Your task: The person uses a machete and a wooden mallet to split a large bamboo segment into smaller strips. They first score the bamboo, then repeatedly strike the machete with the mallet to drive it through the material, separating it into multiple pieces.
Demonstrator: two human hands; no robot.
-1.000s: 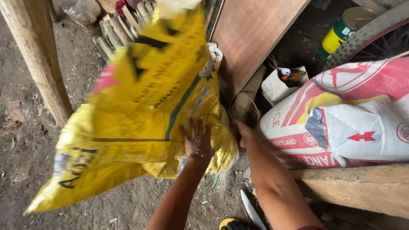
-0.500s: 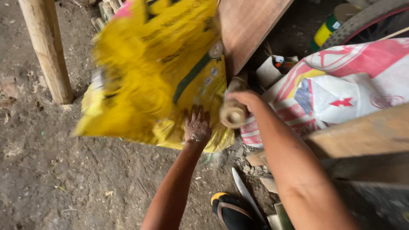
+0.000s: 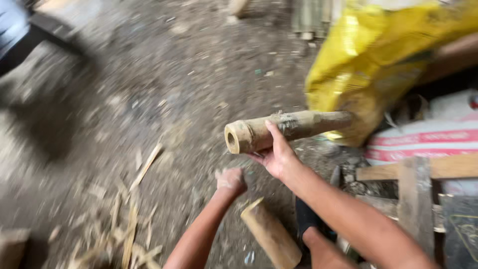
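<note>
My right hand (image 3: pixel 275 155) grips a hollow bamboo section (image 3: pixel 286 130), holding it level above the dirt floor with its open end pointing left. The far end of the bamboo reaches the yellow plastic sack (image 3: pixel 383 65) at the upper right. My left hand (image 3: pixel 230 180) is lower and a little left, closed into a loose fist with nothing in it. Just below it a second, shorter bamboo piece (image 3: pixel 271 235) lies tilted on the ground.
Bamboo splinters and strips (image 3: pixel 130 219) litter the dirt floor at the lower left. A white and red sack (image 3: pixel 428 139) lies at the right behind a rough wooden frame (image 3: pixel 416 187). A dark blurred object (image 3: pixel 25 35) is at the upper left.
My right hand has pulled the bamboo section out from beside the yellow sack and toward me. My left hand has let go of the sack. The view has swung left over the floor.
</note>
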